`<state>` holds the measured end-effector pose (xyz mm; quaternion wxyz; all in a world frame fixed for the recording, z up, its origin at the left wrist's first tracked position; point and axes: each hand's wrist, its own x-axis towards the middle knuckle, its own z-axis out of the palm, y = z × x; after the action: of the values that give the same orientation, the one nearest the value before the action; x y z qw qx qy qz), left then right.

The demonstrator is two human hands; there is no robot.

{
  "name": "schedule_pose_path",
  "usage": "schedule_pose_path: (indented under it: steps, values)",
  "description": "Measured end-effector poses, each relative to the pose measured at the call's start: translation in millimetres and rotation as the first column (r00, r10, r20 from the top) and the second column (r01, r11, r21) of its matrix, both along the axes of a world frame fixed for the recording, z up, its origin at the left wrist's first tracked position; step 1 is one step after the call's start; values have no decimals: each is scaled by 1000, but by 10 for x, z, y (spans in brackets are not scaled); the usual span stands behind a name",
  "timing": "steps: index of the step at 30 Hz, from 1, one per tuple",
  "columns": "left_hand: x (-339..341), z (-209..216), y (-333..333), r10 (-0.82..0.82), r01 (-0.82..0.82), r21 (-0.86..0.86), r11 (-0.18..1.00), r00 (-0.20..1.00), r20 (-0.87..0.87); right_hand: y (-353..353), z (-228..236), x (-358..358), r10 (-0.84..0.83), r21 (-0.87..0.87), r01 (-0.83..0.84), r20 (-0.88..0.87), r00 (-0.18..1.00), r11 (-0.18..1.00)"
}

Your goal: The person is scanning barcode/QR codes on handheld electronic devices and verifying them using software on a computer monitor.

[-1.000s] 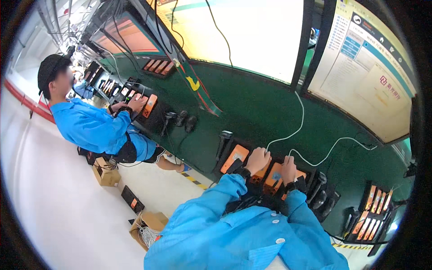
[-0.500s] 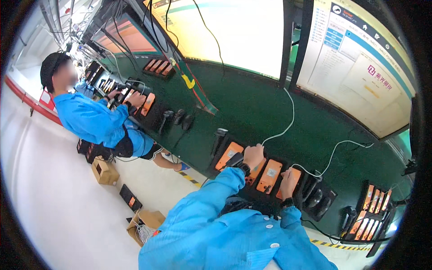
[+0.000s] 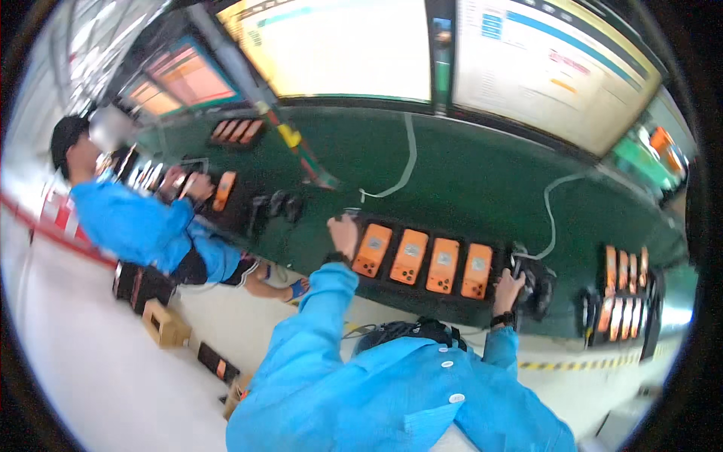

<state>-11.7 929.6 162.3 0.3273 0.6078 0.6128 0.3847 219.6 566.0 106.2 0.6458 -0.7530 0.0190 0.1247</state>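
Green tabletop [image 3: 482, 188] carries 4 orange phones [image 3: 443, 265] side by side, between the left hand [image 3: 344, 236] and right hand [image 3: 509, 292]; whether their blurred fingers grip anything, I cannot tell.

Along the back of my green bench [image 3: 482, 173] I see a bright monitor [image 3: 346, 56] left of a second monitor [image 3: 553, 75]. A pink screen [image 3: 197, 75] glows behind the bench's far left end, and a co-worker [image 3: 132, 222] in blue stands at its near edge there. Below the bench I see a carton [image 3: 165, 324] at left and striped tape [image 3: 576, 365] at right.
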Motion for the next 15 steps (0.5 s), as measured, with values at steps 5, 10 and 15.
schedule_pose_path:
  steps: [5, 10, 15]
  values:
    - [58, -28, -835, -657, 656, 48, 754, 751, 58, -612, -73, -663, 405, -458, -246, 290, 867, 854]
    - [-439, -600, -1611, -757, 820, 154, 552, 569, -321, -663, 565, -1609, 497, -123, -542, -271, 824, 831]
    - [-446, -492, -1961, -767, 902, 216, 374, 431, -475, -1155, 1519, -1674, 535, 58, -532, -109, 838, 845]
